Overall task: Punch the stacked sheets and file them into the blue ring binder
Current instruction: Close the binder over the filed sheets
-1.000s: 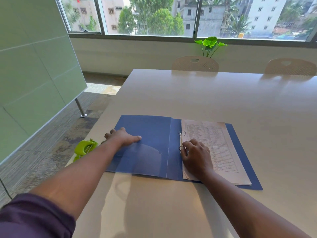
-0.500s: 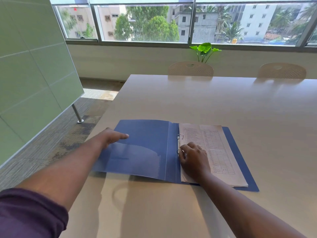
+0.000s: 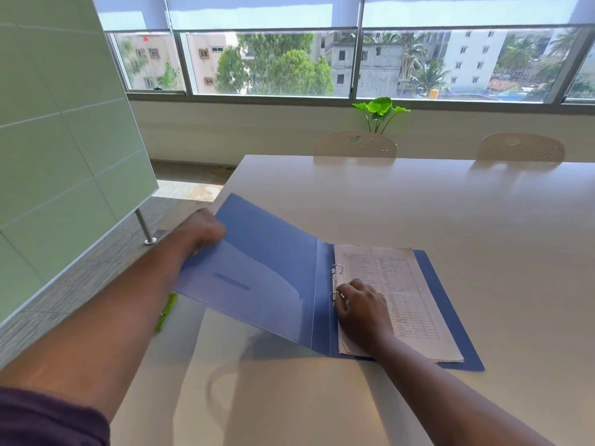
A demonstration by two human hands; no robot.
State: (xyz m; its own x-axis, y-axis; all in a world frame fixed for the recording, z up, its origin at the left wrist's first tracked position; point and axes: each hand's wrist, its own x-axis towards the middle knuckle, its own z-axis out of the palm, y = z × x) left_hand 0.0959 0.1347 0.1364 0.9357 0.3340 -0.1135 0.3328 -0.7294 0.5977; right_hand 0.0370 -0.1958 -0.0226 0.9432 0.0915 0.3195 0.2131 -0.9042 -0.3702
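Note:
The blue ring binder (image 3: 267, 278) lies open on the pale table. A stack of printed sheets (image 3: 399, 291) rests on its right half, threaded on two metal rings (image 3: 336, 283) by the spine. My left hand (image 3: 201, 231) grips the outer edge of the binder's left cover, which is raised off the table and tilted. My right hand (image 3: 362, 312) presses flat on the sheets' left margin, next to the lower ring. A lime-green hole punch (image 3: 165, 310) shows partly under the lifted cover, near the table's left edge.
The long table (image 3: 418, 214) stretches away to two beige chairs (image 3: 355, 144) at its far side. A green plant (image 3: 380, 112) stands by the window wall. A glass board on a metal leg (image 3: 64, 140) stands on the left, beside the table's edge.
My left hand went from lying flat on the left cover to gripping its edge and lifting it. The cover now tilts upward. My right hand stayed on the sheets.

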